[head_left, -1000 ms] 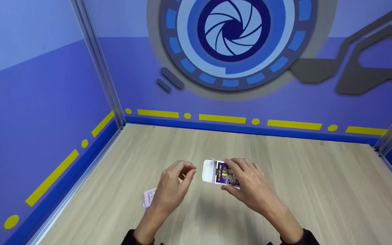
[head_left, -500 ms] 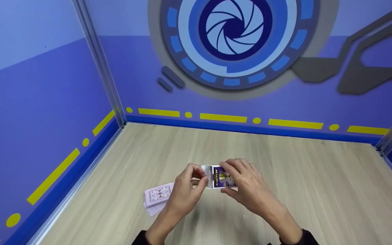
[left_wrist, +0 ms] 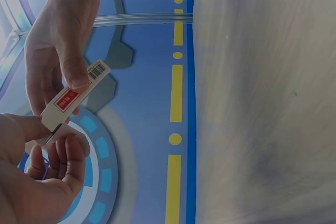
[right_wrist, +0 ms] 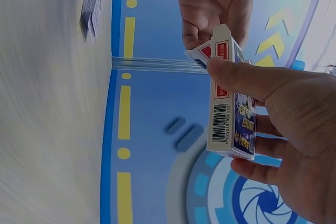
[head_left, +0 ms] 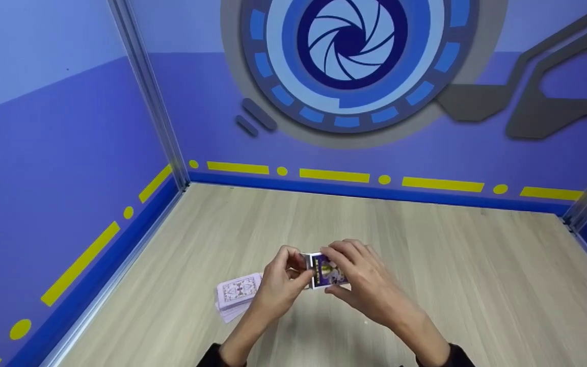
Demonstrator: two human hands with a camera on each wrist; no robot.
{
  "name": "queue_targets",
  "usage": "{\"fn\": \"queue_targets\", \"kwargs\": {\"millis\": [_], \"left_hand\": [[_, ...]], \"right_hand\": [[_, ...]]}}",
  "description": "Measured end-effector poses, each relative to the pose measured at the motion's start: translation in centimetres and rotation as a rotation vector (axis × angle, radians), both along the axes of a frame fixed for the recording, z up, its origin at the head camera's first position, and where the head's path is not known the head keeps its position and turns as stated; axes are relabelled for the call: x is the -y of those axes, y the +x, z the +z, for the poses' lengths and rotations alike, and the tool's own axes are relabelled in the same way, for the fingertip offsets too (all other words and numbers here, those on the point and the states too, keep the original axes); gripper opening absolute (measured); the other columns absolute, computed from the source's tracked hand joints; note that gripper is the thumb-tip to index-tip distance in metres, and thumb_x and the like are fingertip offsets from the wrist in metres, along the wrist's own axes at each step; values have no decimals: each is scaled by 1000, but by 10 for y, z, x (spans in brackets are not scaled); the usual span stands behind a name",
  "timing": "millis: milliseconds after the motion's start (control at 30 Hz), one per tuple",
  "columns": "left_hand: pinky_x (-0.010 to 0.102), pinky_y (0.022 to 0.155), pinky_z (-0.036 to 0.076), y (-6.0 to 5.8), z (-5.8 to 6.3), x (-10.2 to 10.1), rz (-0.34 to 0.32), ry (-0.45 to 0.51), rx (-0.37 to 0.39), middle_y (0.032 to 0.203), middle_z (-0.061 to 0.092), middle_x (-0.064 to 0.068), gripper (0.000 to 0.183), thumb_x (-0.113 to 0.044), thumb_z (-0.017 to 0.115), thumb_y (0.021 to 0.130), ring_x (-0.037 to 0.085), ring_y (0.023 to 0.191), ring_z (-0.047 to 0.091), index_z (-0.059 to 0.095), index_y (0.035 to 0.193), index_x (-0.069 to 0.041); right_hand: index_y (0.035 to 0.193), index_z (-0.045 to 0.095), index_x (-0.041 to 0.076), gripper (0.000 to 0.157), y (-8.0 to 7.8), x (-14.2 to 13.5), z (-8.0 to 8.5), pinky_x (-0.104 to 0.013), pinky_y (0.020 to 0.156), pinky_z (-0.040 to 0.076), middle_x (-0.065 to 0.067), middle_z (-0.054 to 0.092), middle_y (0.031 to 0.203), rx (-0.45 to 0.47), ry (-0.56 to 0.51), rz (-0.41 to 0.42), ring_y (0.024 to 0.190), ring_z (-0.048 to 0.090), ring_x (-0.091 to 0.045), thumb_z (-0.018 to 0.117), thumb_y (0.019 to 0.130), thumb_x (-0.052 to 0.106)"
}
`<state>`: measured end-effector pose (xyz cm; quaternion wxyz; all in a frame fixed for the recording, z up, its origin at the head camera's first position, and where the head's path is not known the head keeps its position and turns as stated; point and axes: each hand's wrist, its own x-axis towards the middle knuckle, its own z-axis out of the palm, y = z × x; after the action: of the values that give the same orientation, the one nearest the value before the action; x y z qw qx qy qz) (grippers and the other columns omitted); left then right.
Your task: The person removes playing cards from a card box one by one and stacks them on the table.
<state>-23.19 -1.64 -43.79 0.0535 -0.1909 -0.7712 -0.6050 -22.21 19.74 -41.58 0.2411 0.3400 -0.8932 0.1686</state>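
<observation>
A small playing-card box (head_left: 330, 271) with a dark purple picture face is held above the table between both hands. My right hand (head_left: 370, 278) grips its sides, thumb along one narrow edge with a barcode, fingers on the opposite side. At the box's left end, my left hand (head_left: 282, 285) has curled fingers and pinches the end flap (right_wrist: 201, 54). The left fingertips partly cover that end in the head view. Left of the left hand, a stack of playing cards (head_left: 239, 289) with patterned pale-pink backs lies on the table, slightly fanned out underneath.
The light wood-grain table (head_left: 451, 265) is bounded by a blue back wall (head_left: 196, 112) and a left side wall (head_left: 69, 168). Metal corner posts (head_left: 145, 86) stand where the walls meet.
My left hand has moved right to the box's end, and its white flap has folded out of sight behind the fingers. The box shifted slightly left, and the card stack came into fuller view.
</observation>
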Motion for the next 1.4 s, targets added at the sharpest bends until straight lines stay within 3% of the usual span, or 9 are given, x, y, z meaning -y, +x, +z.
{"fn": "queue_targets", "kwargs": {"millis": [167,433,633,767,933,1067,1200,1300,1400], "left_hand": [[24,75,52,0,-1,1,19,10,22,98,56,6,23,1,70,95,17,90,57,50,105,-4],[22,72,52,-2,1,3,-6,84,38,96,60,9,23,1,70,96,16,87,60,49,105,-1],[22,71,51,-2,5,8,-6,66,5,99,68,12,25,4,65,97,18,89,61,52,118,0],[22,71,48,-3,7,13,25,-43,-100,102,66,5,34,7,60,97,14,85,57,60,130,-3],[23,69,48,-3,10,20,101,-232,-247,109,61,0,44,9,59,91,10,82,53,69,130,-7],[29,80,52,-1,15,24,111,-387,-290,121,51,2,43,-2,72,89,12,96,55,67,131,-7],[37,96,49,2,18,26,106,-576,-340,131,44,4,60,-22,89,82,17,113,52,62,134,-9],[40,101,47,4,18,25,111,-691,-398,133,44,5,71,-30,94,77,19,118,49,59,134,-9],[39,101,47,5,17,24,121,-739,-439,129,47,4,71,-31,93,76,18,116,49,58,134,-8]], "right_hand": [[139,61,13,76,0,1,-1,-46,103,47,-3,60,132,1,8,2,125,54,-23,97,72,25],[139,62,13,76,-2,-1,-2,-47,101,48,-3,60,132,-5,7,-28,124,54,-23,96,73,27],[139,62,14,76,-5,-4,-3,-49,102,47,-4,61,131,11,-14,-63,123,55,-25,96,73,26],[140,61,14,75,-6,-7,-3,-51,102,48,-4,61,131,26,-22,-72,123,56,-26,96,74,27],[140,61,13,76,-7,-8,-4,-51,100,49,-5,61,131,26,-22,-84,122,56,-26,96,74,28],[139,62,14,75,-8,-8,-4,-50,101,48,-4,61,130,22,-15,-82,122,55,-25,96,74,29],[139,61,14,74,-7,-7,-5,-50,102,47,-4,61,131,26,-8,-76,123,55,-25,95,74,28],[140,61,14,75,-7,-6,-6,-51,101,47,-4,61,131,33,-2,-76,124,55,-25,95,74,27],[139,61,14,75,-7,-5,-6,-52,101,47,-4,61,131,38,-4,-78,124,55,-25,96,74,27]]}}
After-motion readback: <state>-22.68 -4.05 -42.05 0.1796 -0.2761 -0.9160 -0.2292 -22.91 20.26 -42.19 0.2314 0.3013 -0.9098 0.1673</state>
